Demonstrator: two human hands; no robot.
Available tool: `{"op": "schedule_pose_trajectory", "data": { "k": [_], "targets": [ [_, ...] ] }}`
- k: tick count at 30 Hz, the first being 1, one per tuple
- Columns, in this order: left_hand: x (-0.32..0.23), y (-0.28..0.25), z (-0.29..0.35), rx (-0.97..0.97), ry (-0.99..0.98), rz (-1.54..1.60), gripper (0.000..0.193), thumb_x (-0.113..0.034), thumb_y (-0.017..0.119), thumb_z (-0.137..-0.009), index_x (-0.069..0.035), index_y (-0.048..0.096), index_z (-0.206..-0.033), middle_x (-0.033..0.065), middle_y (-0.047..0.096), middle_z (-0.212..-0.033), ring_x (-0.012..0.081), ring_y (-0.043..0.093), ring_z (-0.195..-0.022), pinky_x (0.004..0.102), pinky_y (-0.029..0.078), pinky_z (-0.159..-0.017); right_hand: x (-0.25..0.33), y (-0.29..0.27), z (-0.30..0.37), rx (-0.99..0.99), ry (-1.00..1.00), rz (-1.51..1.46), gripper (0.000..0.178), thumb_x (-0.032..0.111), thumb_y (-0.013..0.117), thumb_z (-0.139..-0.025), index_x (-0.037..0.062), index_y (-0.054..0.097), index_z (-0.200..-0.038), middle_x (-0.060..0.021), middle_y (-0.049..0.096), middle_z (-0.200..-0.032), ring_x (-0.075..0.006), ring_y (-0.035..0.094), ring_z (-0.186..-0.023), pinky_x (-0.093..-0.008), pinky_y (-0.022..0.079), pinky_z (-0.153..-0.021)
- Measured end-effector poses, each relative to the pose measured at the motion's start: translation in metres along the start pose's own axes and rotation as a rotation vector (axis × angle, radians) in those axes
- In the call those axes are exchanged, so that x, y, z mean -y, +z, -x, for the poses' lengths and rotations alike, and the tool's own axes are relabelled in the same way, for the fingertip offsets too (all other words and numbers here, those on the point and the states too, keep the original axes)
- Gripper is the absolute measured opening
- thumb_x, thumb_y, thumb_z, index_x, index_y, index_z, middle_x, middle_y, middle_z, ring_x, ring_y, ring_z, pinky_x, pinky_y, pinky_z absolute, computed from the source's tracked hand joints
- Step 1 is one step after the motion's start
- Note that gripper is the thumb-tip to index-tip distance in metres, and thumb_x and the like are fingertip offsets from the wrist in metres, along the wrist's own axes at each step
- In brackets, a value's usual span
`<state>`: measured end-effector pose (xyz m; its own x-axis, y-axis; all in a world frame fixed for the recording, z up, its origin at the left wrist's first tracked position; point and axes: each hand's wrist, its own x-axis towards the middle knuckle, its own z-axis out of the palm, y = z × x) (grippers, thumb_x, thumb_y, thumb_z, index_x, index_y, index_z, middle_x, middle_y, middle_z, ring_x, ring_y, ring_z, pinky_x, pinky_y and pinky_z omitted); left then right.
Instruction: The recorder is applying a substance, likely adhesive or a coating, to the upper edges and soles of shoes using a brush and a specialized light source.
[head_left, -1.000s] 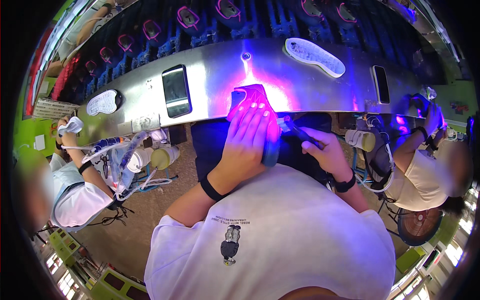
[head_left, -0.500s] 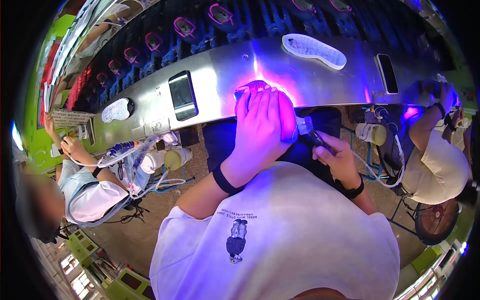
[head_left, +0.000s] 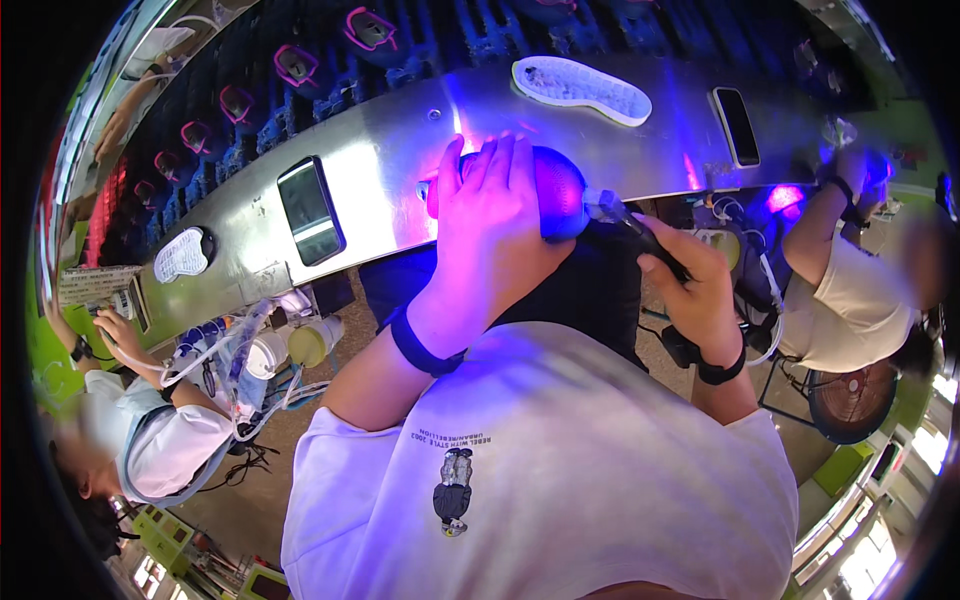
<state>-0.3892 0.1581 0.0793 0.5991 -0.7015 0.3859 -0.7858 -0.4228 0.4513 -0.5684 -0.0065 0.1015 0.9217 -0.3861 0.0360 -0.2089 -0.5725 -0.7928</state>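
Observation:
My left hand (head_left: 488, 215) is wrapped over a shoe upper (head_left: 562, 192), pressing it at the edge of the metal bench. Pink and blue light colours the upper, and its rounded end shows beside my palm. Much of the rest of it is hidden under my fingers. In my right hand (head_left: 692, 278) is a dark-handled brush (head_left: 640, 228), held between thumb and fingers. Its pale head reaches the right side of the upper and appears to touch it. Beyond my hands, a white shoe sole (head_left: 585, 92) lies on the bench.
Two phones, one left (head_left: 311, 211) and one right (head_left: 737, 127), lie on the bench (head_left: 385, 150). Another white sole (head_left: 182, 256) lies farther left. Pink-edged shoe parts (head_left: 297, 65) line the dark rack behind. Co-workers sit either side, with pots (head_left: 315, 340) and tubing at the left.
The view has shifted, so bench items appear farther left. The upper has turned in my left hand, showing more of its rounded end. My right hand has lifted and changed its hold on the brush.

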Motion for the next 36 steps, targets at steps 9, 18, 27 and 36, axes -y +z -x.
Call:
{"op": "schedule_pose_trajectory", "data": {
  "k": [9,18,27,36],
  "targets": [
    [0.042,-0.013,-0.025,-0.045,0.017,0.148,0.083,-0.027,0.086,-0.064,0.002,0.052,-0.134,0.0199,0.066,-0.116,0.0351,0.064,-0.11,0.0502,0.047,-0.099,0.005,0.016,-0.065,-0.001,-0.19,0.109,0.043,0.002,0.072,-0.087,0.007,0.066,-0.129,-0.0111,0.062,-0.083,-0.0225,0.059,-0.069,-0.0303,0.048,-0.067],
    [0.087,-0.024,-0.003,0.228,-0.018,-0.024,0.098,-0.026,0.087,-0.067,-0.006,0.04,-0.15,0.0193,0.065,-0.115,0.0358,0.066,-0.1,0.0434,0.054,-0.085,-0.03,0.054,-0.066,0.01,0.196,-0.537,0.04,0.005,0.069,-0.093,0.0012,0.063,-0.133,-0.0033,0.068,-0.094,-0.0112,0.059,-0.078,-0.0269,0.049,-0.072],
    [0.051,-0.045,0.017,0.406,-0.159,0.471,0.098,-0.023,0.093,-0.064,-0.001,0.043,-0.145,0.0211,0.065,-0.126,0.0347,0.066,-0.115,0.0418,0.053,-0.098,0.024,0.001,-0.083,0.211,0.027,-0.375,0.038,0.007,0.069,-0.094,-0.0005,0.064,-0.131,-0.0065,0.072,-0.108,-0.0117,0.064,-0.093,-0.0281,0.052,-0.087],
    [0.03,-0.043,0.016,0.521,-0.245,0.98,0.089,-0.025,0.09,-0.074,-0.003,0.044,-0.147,0.0106,0.065,-0.13,0.0197,0.065,-0.116,0.0361,0.052,-0.099,0.009,-0.013,-0.067,0.23,-0.029,-0.38,0.037,0.004,0.071,-0.091,0.001,0.067,-0.127,-0.0105,0.073,-0.117,-0.0142,0.064,-0.104,-0.031,0.049,-0.096]
  ]
}}
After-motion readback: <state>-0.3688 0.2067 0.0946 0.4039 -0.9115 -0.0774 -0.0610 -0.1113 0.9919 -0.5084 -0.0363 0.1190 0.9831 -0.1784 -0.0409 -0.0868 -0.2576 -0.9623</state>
